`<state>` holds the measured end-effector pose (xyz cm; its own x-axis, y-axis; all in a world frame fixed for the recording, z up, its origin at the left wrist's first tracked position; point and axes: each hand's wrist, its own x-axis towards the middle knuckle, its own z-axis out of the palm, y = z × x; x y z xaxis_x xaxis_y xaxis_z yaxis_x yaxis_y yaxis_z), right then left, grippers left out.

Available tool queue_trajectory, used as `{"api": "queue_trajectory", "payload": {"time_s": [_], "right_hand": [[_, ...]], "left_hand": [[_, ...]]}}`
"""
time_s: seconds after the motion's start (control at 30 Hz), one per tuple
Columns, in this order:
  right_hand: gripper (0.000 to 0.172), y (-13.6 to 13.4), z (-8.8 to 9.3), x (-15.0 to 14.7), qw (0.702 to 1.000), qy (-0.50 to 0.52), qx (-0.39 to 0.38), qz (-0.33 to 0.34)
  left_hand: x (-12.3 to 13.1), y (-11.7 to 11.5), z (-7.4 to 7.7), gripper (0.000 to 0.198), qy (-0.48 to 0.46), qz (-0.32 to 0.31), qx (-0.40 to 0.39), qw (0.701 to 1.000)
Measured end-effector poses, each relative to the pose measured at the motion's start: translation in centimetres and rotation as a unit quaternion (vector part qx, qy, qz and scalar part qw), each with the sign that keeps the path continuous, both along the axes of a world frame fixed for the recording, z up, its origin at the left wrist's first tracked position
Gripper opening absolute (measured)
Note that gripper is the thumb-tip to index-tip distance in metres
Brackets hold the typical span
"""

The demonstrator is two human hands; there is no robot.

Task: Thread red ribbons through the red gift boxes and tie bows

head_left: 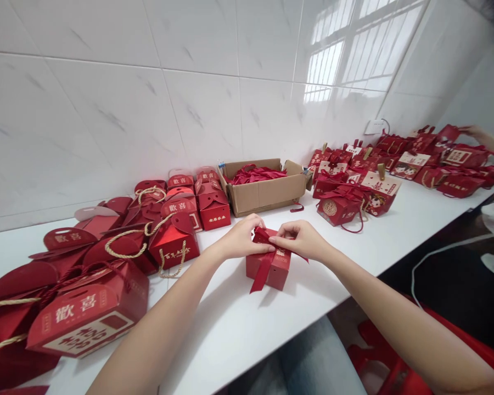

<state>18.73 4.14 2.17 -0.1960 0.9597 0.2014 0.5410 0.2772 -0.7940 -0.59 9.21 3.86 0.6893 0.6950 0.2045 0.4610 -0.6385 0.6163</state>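
A small red gift box (267, 272) stands on the white table in front of me, with a dark red ribbon (262, 274) across its top and one tail hanging down the near side. My left hand (247, 238) pinches the ribbon at the top left of the box. From the right, my right hand (298, 238) has thumb and fingers closed on the ribbon over the lid. Another ribbon tail sticks out below the right fingers. The fingers partly hide the knot or loop between them.
Behind the box stands a cardboard carton (263, 196) full of red ribbons. Red gift boxes (88, 310), some with rope handles, crowd the left; ribboned boxes (340, 208) stand at right. Another person's hand (475, 133) touches a box far right. The table edge (313, 312) runs close to me.
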Motion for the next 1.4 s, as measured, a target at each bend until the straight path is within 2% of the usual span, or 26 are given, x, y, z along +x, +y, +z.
{"api": "queue_trajectory", "payload": {"time_s": [0.1, 0.23, 0.37, 0.43, 0.6, 0.7, 0.8, 1.03, 1.23, 1.4], "right_hand": [[0.028, -0.2, 0.0, 0.2, 1.0, 0.026, -0.015, 0.007], [0.028, -0.1, -0.2, 0.5, 0.996, 0.07, -0.042, 0.042], [0.02, 0.3, -0.4, 0.7, 0.994, 0.101, -0.036, 0.027], [0.018, 0.5, -0.5, 0.7, 0.993, 0.11, -0.035, 0.004], [0.013, 0.4, -0.7, 0.1, 0.998, 0.041, 0.022, -0.045], [0.008, 0.4, -0.9, 0.0, 0.996, -0.012, 0.062, -0.055], [0.007, 0.5, -1.1, 0.3, 0.995, -0.028, 0.075, -0.053], [0.018, 0.2, -1.4, 1.4, 0.995, -0.024, 0.081, -0.048], [0.027, 0.2, -1.4, 1.5, 0.99, -0.057, 0.116, -0.062], [0.031, -0.1, -1.6, 1.6, 0.989, -0.046, 0.125, -0.064]], "left_hand": [[0.2, -0.2, 0.1, 0.033, -0.019, 0.013, -0.024, 0.999], [1.0, -0.6, -0.4, 0.033, -0.101, 0.06, -0.079, 0.99], [1.8, -0.8, -1.3, 0.032, -0.192, 0.035, -0.177, 0.965], [1.9, -0.7, -1.6, 0.034, -0.208, 0.02, -0.196, 0.958], [2.1, -0.5, -2.1, 0.046, -0.218, 0.004, -0.205, 0.954], [2.1, -0.5, -2.1, 0.055, -0.222, 0.0, -0.2, 0.954], [2.1, -0.4, -2.0, 0.056, -0.204, 0.001, -0.187, 0.961], [2.0, -0.1, -2.2, 0.051, -0.169, -0.018, -0.136, 0.976], [2.0, -0.1, -2.0, 0.054, -0.161, -0.022, -0.147, 0.976], [2.0, -0.1, -2.1, 0.055, -0.167, -0.024, -0.156, 0.973]]}}
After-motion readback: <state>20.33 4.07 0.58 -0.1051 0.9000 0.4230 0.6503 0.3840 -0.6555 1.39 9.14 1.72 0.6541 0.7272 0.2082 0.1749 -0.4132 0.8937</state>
